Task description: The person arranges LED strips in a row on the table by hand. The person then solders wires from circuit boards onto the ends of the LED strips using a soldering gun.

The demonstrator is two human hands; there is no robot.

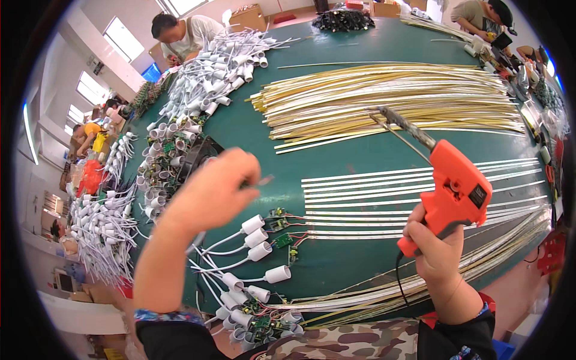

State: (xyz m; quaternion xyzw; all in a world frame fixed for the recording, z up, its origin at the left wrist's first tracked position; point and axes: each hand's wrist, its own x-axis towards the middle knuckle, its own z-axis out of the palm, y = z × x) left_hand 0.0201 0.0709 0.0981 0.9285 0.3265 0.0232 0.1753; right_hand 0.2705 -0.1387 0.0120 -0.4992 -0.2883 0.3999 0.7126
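My right hand (435, 243) is wrapped round the grip of an orange soldering gun (457, 186). Its metal barrel and thin feed tube point up and to the left, above the long strips. To the left, my left hand (219, 189) is raised over the table beside a pile of white sockets with circuit boards (159, 153). Its fingers are curled together and slightly blurred; what they pinch, if anything, is too small to make out. Between my hands, LED strips (360, 201) lie in a row, several joined by thin wires to small green circuit boards (282, 240) and white cylindrical sockets (259, 251).
A thick bundle of yellow and white strips (384, 99) crosses the green table (279, 168). White corded sockets (210, 69) heap at the far left; more sockets (240, 318) and strips lie near my body. A black object (198, 157) stands behind my left hand. People work around the table.
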